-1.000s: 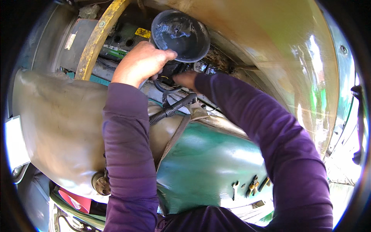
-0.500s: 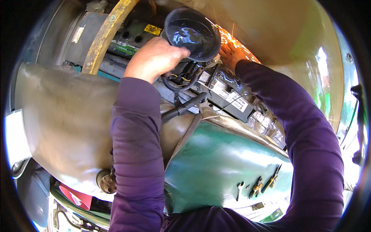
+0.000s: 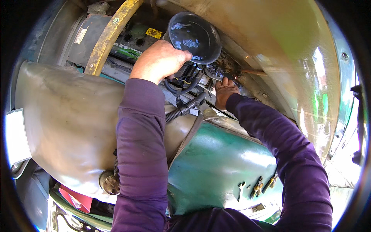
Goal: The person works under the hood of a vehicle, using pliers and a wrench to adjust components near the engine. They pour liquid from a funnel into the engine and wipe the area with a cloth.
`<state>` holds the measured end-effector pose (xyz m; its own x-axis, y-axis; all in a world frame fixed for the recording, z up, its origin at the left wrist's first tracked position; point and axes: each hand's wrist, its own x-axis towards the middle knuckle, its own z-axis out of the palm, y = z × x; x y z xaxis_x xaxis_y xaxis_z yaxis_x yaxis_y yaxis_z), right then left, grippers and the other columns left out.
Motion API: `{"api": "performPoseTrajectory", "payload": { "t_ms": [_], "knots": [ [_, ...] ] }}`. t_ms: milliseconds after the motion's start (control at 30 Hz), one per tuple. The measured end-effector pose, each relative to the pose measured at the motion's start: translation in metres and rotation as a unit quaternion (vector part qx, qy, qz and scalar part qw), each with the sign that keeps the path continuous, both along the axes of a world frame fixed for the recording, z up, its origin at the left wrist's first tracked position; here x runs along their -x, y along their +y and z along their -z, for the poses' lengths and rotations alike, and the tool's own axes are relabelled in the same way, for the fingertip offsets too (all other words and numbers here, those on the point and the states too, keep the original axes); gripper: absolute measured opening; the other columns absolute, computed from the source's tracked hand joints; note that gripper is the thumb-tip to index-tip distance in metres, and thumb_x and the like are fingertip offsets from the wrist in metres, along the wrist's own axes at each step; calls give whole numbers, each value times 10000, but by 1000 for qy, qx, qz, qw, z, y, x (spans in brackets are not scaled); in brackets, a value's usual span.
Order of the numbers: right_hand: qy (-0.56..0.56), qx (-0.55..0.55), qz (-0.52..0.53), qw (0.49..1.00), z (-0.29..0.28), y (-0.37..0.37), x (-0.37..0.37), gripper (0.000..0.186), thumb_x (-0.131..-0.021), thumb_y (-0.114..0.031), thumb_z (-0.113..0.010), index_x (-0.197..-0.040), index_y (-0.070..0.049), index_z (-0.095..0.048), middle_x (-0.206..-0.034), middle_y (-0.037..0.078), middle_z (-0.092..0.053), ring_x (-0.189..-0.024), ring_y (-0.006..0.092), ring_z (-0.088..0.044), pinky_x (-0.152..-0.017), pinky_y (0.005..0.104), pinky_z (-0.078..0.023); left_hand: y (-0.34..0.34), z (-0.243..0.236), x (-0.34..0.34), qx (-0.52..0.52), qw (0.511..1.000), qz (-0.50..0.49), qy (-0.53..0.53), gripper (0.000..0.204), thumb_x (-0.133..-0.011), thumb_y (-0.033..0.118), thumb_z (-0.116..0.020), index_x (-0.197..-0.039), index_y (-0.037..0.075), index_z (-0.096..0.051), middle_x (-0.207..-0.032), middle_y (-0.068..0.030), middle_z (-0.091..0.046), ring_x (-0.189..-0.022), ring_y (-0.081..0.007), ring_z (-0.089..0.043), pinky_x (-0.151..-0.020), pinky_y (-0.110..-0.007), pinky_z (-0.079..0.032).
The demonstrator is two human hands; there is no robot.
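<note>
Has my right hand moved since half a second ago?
Yes. Your right hand has come down the picture, back toward you, and is now nearer the black corrugated hose, which sits in nearly the same spot.

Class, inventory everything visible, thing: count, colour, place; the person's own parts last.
Dish: one, black, top centre
Box: one, dark, upper left
Bar: one, yellow, upper left
Hose: one, black, centre
Cover: one, tan, left
Curved sheet: one, tan, right
Panel: one, green, lower centre
Wrench: one, silver, on panel
Handled tools: two, dark, beside wrench
Flat piece: one, red, lower left
Left hand: one, bare, at dish
Right hand: one, bare, centre right
Sleeves: two, purple, below
</note>
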<state>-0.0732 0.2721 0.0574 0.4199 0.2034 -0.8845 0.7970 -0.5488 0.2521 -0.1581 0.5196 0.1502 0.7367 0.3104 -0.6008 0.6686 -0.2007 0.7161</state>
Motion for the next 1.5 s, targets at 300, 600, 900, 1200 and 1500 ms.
{"api": "performPoseTrajectory", "payload": {
  "t_ms": [300,600,900,1200,1500],
  "knots": [
    [-3,-113,44,993,28,-2,5,640,-847,-363,-626,-1371,-5,-550,-1441,263,-510,-1352,453,-419,-1055,560,-384,2,10,0,-26,998,19,-47,410,-834,367,-726,-712,-18,-659,-594,-80,-588,-506,-194,-546,-529,-375,-413],
    [187,-140,-60,970,42,21,-9,360,-905,-357,-554,-1097,-128,-755,-1083,220,-705,-1095,409,-639,-917,557,-476,2,4,4,-5,1000,24,-15,421,-849,360,-728,-658,-5,-643,-581,-82,-600,-509,-189,-573,-543,-378,-442],
    [190,-169,238,937,44,56,16,454,-828,-308,-707,-1168,-8,-684,-1069,197,-718,-1075,327,-686,-925,437,-525,1,6,3,-3,1000,0,-29,422,-837,364,-740,-696,-25,-660,-599,-91,-603,-504,-192,-554,-535,-370,-430],
    [52,-33,-56,997,2,-18,-42,827,-787,-305,-655,-1517,-40,-371,-1547,349,-309,-1336,533,-438,-1044,564,-488,3,4,1,-38,999,19,-34,442,-843,386,-727,-665,-8,-635,-593,-84,-600,-504,-192,-553,-537,-377,-421],
    [-24,-85,-136,987,11,-12,-49,685,-733,-268,-750,-1365,-50,-602,-1319,208,-470,-1261,390,-512,-973,472,-536,2,-2,2,-6,1000,9,-18,430,-838,382,-725,-655,7,-624,-572,-70,-568,-500,-189,-548,-535,-374,-414]
  ]
}}
